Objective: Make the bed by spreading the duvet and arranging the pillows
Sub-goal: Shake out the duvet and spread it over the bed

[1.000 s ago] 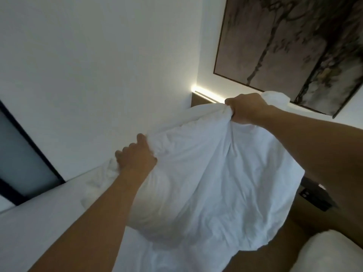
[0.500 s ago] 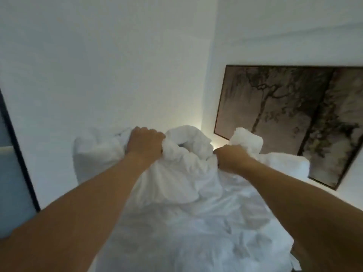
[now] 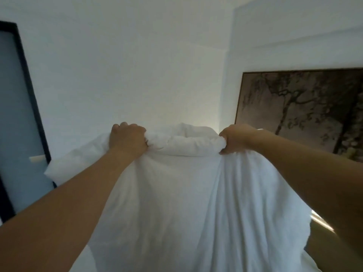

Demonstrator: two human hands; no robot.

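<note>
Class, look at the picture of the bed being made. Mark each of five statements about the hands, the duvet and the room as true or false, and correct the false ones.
1. Both hands grip the white duvet. True.
2. The left hand hangs free with straight fingers. False: its fingers are curled round a bunch of the duvet's top edge.
3. The duvet lies flat on the bed. False: it is lifted and hangs down from the right hand and the left.
4. A framed tree picture hangs on the wall at right. True.
5. The dark-framed panel is at the right edge. False: it is at the left edge.
</note>
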